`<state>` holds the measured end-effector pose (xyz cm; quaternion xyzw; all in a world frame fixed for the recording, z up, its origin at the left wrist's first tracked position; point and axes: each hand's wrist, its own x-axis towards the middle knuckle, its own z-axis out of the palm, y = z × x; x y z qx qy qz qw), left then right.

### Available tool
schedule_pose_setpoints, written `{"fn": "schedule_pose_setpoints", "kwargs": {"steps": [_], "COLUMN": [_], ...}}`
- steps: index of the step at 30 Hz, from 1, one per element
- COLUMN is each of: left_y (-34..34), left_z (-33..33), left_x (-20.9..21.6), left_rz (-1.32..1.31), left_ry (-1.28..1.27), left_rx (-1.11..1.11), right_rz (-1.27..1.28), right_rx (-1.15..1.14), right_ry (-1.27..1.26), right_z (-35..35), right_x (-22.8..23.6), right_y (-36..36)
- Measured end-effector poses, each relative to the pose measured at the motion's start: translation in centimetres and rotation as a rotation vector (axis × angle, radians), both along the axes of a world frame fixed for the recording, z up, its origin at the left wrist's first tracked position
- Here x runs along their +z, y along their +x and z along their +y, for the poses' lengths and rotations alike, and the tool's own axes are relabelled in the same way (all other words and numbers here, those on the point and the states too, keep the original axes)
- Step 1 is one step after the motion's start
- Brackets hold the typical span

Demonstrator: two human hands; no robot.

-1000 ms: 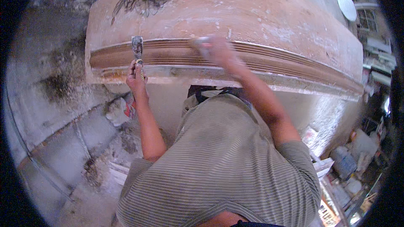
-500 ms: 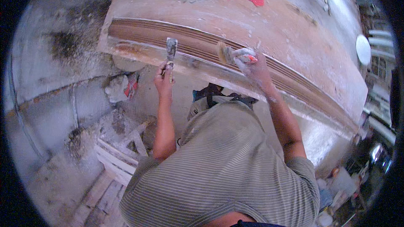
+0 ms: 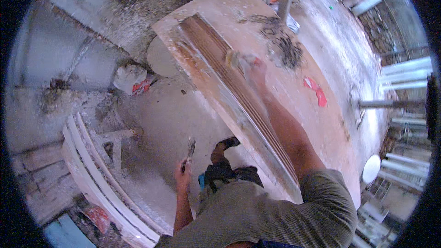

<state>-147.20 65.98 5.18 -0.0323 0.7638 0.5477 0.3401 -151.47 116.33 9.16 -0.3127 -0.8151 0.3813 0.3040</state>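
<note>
Brush [image 3: 235, 59] — in right fingers [image 3: 258, 66]

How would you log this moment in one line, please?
left hand: holding scraper | right hand: holding brush at grooved brown strip | on table: tangled dark strands, red scrap

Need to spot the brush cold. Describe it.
On the big pinkish table lies a long, ribbed brown strip. Toward the strip's far end, the right hand holds the brush. Its yellowish tip sets it apart from the dark scraper, which the left hand holds off the table.
</note>
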Motion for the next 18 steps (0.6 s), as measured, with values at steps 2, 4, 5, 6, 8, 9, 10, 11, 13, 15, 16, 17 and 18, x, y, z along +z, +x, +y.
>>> {"fn": "schedule_pose_setpoints", "kwargs": {"steps": [2, 4, 5, 6, 8, 9, 10, 11, 13, 15, 16, 17, 18], "left_y": [1.1, 3.1, 3.7, 4.1, 4.8, 4.8, 3.5, 4.0, 3.4, 3.5, 3.4, 2.3, 1.2], "left_z": [-0.1, 0.0, 0.2, 0.3, 1.0, 1.4, 1.7, 2.7, 3.7, 4.8, 5.4, 6.7, 7.8], "left_x": [1.9, 3.2, 3.4, 3.6, 3.6, 3.9, 4.0, 4.6, 5.1, 4.0, 3.5, 2.5, 1.7], "left_rz": [-0.018, -0.042, -0.052, -0.062, -0.094, -0.110, -0.077, -0.061, -0.065, -0.130, -0.090, -0.060, -0.030], "left_ry": [-0.071, -0.116, -0.109, -0.103, -0.057, -0.033, -0.006, 0.005, 0.051, 0.130, 0.098, 0.073, 0.047], "left_rx": [0.096, 0.177, 0.180, 0.174, 0.146, 0.115, 0.045, 0.072, 0.083, 0.118, 0.091, 0.017, -0.061], "right_rz": [0.089, 0.263, 0.310, 0.286, 0.226, 0.196, 0.172, 0.341, 0.410, 0.429, 0.442, 0.467, 0.490], "right_rx": [-0.098, -0.108, -0.049, -0.040, 0.015, 0.026, -0.029, 0.158, 0.213, 0.246, 0.241, 0.210, 0.177], "right_ry": [-0.105, -0.316, -0.205, -0.219, -0.249, -0.261, -0.263, -0.498, -0.649, -0.725, -0.759, -0.790, -0.821], "right_z": [2.8, 4.8, 6.7, 8.2, 8.7, 9.1, 11.9, 8.9, 4.8, -0.7, -2.9, -3.6, -5.1], "right_x": [-1.8, -3.4, -4.9, -6.0, -6.7, -6.8, -7.6, -8.1, -8.7, -7.3, -5.5, -4.5, -3.4], "right_y": [-9.4, -20.1, -24.4, -27.5, -33.9, -35.4, -33.6, -33.4, -28.8, -22.4, -18.0, -12.8, -8.0]}}
